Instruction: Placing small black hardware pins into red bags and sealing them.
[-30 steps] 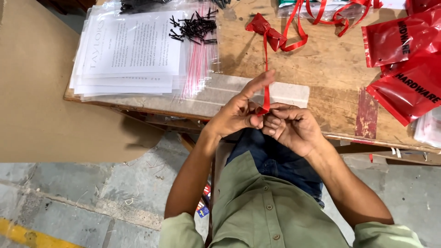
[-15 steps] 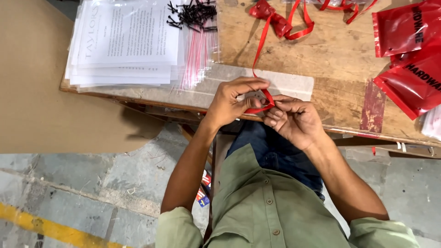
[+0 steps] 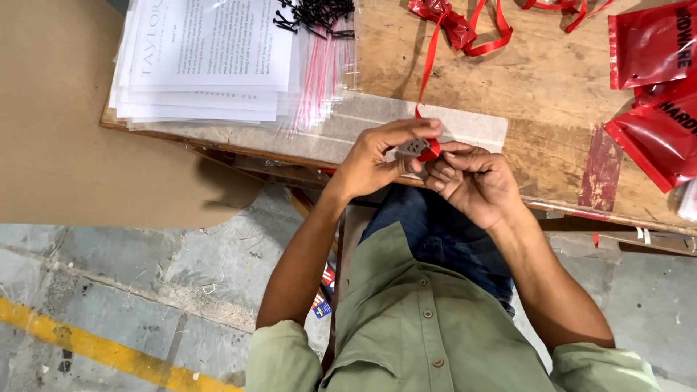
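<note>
My left hand (image 3: pixel 374 158) and my right hand (image 3: pixel 475 181) meet at the near edge of the wooden table (image 3: pixel 552 101), just above my lap. Both pinch a thin red ribbon (image 3: pixel 428 69) where it loops around a small pale piece with dark dots (image 3: pixel 412 147), held between my fingertips. From that loop the ribbon runs up across the table to a crumpled heap of more red ribbon (image 3: pixel 454 22) at the far side. What my right palm holds is hidden by its curled fingers.
A stack of printed white sheets (image 3: pixel 203 62) lies at the table's left, beside clear bags with red strips (image 3: pixel 323 83) and a pile of black screws (image 3: pixel 319 11). Red plastic pouches (image 3: pixel 653 80) lie at the right. Brown cardboard (image 3: pixel 51 138) stands left of the table.
A second ago the ribbon was pulled straight up between my fingers. Now it is looped around the small piece, and my hands sit closer together.
</note>
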